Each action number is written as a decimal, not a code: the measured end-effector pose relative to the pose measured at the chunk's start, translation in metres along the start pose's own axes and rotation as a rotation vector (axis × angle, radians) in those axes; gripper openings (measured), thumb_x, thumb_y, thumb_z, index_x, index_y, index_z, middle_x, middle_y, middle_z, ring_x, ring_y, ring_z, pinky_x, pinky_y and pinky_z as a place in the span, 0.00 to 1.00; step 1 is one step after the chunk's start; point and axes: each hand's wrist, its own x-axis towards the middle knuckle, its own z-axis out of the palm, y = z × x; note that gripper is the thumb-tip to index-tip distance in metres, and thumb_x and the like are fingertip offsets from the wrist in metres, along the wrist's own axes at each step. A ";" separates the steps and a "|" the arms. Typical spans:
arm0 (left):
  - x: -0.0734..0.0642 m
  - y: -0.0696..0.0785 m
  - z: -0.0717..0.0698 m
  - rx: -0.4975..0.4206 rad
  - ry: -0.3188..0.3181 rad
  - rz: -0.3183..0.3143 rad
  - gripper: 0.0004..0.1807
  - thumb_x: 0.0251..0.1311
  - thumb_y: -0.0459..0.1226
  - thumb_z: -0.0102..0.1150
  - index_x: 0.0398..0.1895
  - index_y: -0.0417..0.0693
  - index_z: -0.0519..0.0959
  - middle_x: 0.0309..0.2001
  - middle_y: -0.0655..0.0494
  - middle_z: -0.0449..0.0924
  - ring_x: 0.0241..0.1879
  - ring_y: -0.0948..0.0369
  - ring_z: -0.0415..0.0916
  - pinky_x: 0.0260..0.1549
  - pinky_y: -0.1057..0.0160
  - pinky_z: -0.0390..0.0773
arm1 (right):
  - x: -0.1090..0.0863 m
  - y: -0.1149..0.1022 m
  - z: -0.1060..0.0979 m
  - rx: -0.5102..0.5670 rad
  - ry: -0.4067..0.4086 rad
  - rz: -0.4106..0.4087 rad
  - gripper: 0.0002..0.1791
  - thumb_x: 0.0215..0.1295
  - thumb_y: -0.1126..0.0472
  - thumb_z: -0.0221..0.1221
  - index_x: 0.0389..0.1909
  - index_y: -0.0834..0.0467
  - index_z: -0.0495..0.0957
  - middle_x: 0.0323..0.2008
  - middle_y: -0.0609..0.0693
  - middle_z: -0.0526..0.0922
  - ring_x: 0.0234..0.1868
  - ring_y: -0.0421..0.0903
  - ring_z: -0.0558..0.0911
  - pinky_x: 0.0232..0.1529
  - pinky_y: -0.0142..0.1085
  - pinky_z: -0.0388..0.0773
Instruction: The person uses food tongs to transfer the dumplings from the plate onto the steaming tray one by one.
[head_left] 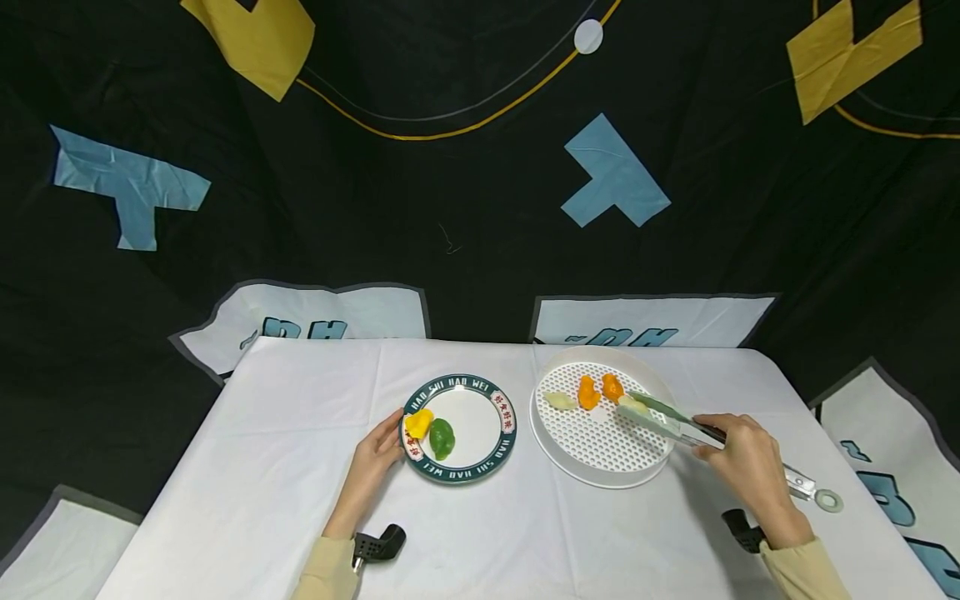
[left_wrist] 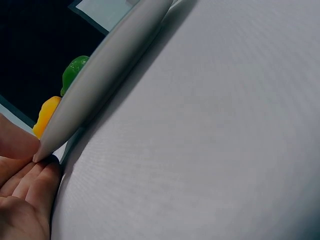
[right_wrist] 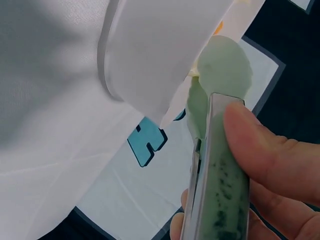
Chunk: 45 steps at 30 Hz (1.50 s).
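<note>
My left hand point(head_left: 372, 468) pinches the left rim of a plate point(head_left: 477, 427) with a green lettered border, thumb above and fingers beneath in the left wrist view. A yellow pepper point(head_left: 417, 423) and a green pepper point(head_left: 442, 439) lie on its left half. My right hand point(head_left: 750, 468) grips tongs point(right_wrist: 222, 170) with pale green tips. Those tips reach over a round white perforated tray point(head_left: 600, 446), around a pale yellow piece point(head_left: 633, 404) that they partly hide. Beside it on the tray are two orange peppers point(head_left: 588, 392) and a pale yellow-green pepper point(head_left: 559, 401).
Both dishes stand on a table with a white cloth point(head_left: 247, 492), the plate left of the tray. The tray has a raised wall point(right_wrist: 150, 55). Behind the table hangs a black cloth point(head_left: 465, 217) with blue and yellow shapes. Each wrist wears a black device point(head_left: 380, 544).
</note>
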 end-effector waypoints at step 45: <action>0.000 -0.001 -0.001 -0.007 -0.001 -0.011 0.34 0.58 0.23 0.47 0.71 0.36 0.57 0.70 0.40 0.57 0.68 0.52 0.58 0.59 0.71 0.64 | 0.009 -0.027 0.003 0.066 -0.090 0.035 0.25 0.33 0.70 0.73 0.40 0.70 0.83 0.38 0.66 0.82 0.37 0.60 0.78 0.34 0.54 0.74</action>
